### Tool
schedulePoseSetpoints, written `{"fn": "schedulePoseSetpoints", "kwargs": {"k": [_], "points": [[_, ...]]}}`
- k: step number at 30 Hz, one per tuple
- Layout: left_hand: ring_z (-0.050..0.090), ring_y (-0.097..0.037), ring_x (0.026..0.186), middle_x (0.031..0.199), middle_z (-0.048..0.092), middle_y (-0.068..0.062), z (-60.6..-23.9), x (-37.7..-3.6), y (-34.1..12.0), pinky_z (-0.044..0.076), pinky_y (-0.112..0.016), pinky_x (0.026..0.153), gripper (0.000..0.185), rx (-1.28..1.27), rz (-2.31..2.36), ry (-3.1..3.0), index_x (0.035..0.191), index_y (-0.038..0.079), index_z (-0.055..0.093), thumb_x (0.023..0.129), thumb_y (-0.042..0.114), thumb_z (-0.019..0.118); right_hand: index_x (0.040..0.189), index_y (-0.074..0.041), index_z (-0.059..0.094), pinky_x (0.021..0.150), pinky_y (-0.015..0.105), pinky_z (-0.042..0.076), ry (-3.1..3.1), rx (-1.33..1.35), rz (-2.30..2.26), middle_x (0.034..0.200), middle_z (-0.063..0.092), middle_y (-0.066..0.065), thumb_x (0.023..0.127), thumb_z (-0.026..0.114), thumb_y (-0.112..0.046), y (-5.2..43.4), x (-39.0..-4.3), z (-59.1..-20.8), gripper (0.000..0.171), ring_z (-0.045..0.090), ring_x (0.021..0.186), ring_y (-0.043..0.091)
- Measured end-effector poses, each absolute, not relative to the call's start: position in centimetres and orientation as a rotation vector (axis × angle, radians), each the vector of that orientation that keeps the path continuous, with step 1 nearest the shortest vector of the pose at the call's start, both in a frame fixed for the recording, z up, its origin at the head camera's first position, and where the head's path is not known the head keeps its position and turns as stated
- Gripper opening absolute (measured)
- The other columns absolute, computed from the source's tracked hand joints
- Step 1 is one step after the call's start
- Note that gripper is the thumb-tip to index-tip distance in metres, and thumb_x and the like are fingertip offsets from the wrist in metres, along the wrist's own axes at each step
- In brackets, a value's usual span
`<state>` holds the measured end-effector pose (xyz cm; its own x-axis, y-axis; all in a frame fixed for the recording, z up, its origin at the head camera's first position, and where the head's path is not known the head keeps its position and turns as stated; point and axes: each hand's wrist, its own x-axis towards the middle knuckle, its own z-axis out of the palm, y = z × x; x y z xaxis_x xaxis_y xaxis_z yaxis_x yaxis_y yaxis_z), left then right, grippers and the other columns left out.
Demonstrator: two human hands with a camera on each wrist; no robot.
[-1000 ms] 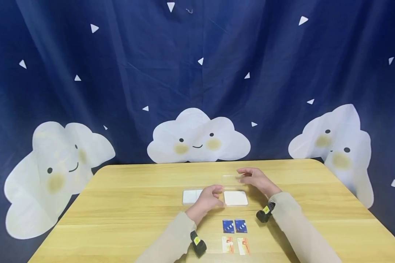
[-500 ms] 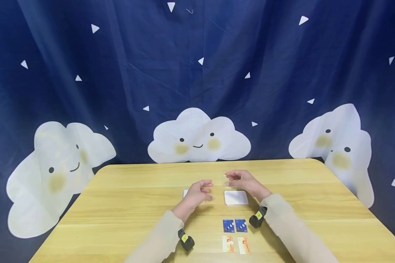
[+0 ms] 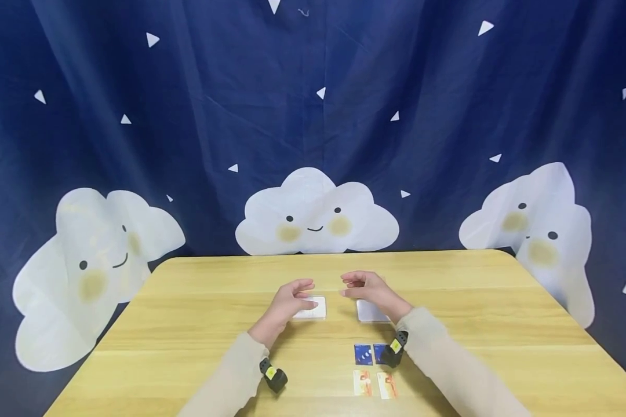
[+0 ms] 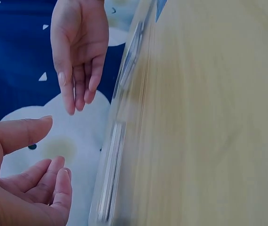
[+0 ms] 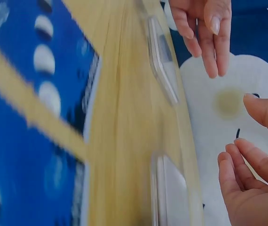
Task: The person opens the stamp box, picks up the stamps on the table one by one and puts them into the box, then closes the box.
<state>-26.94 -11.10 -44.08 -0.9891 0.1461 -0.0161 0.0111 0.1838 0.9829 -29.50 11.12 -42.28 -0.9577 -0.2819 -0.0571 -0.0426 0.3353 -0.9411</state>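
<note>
**Both hands hovering empty over 2 clear card cases**

Left clear case (image 3: 310,307) lies flat near the table's middle; left hand (image 3: 287,302) sits over its near-left corner, fingers relaxed and apart, gripping nothing. Contact with the case: cannot tell. Right clear case (image 3: 369,311) lies just beside it toward the right edge, partly hidden by the right hand (image 3: 371,289), which is also loose, fingers apart, holding nothing. Both palms face each other across the gap between the cases, judged a ready stance.

4 cards lie closer to the table's near edge: 2 blue cards (image 3: 362,354) in a row, 2 orange-and-white cards (image 3: 374,384) behind them. Wooden table (image 3: 188,324); cloud-print curtain (image 3: 313,220) beyond its far edge.
</note>
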Motion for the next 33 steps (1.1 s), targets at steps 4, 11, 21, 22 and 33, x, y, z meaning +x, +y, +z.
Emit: {"fn": "schedulePoseSetpoints", "kwargs": {"k": [4,11,21,22,33], "points": [[0.05,-0.04,0.115,0.131,0.053,-0.024,-43.0,-26.3,-12.1,0.049,-0.035,0.089,0.058,0.141,1.944,2.327,0.13,-0.007,0.049,0.075,-0.006,0.067,0.122,0.007,0.055,0.085,0.028,0.047,2.347,-0.36,-1.694,0.122,0.056,0.022,0.081,0.069,-0.008,10.4,-29.2,-42.3,0.046,0.054,0.1,0.02],[0.05,-0.037,0.117,0.131,0.054,-0.02,-44.4,-26.8,-13.6,0.047,-0.04,0.092,0.059,0.067,1.948,2.327,0.13,-0.003,0.051,0.075,-0.002,0.071,0.122,0.009,0.055,0.085,0.027,0.047,2.32,-0.381,-1.698,0.12,0.057,0.024,0.08,0.07,-0.007,8.6,-29.3,-42.7,0.047,0.055,0.097,0.019],[0.052,-0.031,0.112,0.13,0.055,-0.019,-45.0,-26.8,-15.1,0.042,-0.043,0.097,0.057,0.013,1.949,2.34,0.129,-0.002,0.053,0.074,-0.001,0.071,0.118,0.005,0.059,0.089,0.034,0.046,2.299,-0.343,-1.721,0.115,0.06,0.019,0.077,0.073,-0.006,6.4,-29.2,-44.0,0.045,0.054,0.097,0.021],[0.052,-0.031,0.112,0.13,0.055,-0.02,-45.1,-26.8,-15.2,0.042,-0.043,0.098,0.057,0.014,1.956,2.331,0.129,-0.003,0.053,0.074,-0.002,0.07,0.118,0.005,0.059,0.089,0.034,0.046,2.302,-0.334,-1.721,0.114,0.06,0.018,0.076,0.073,-0.005,6.3,-29.2,-44.2,0.045,0.054,0.097,0.021],[0.051,-0.034,0.114,0.13,0.054,-0.021,-45.7,-27.0,-16.1,0.038,-0.048,0.101,0.057,0.016,1.946,2.298,0.129,-0.004,0.051,0.074,-0.004,0.068,0.118,0.005,0.059,0.095,0.04,0.044,2.307,-0.308,-1.692,0.115,0.06,0.016,0.073,0.074,-0.002,5.8,-29.2,-44.8,0.048,0.053,0.103,0.025]]}}
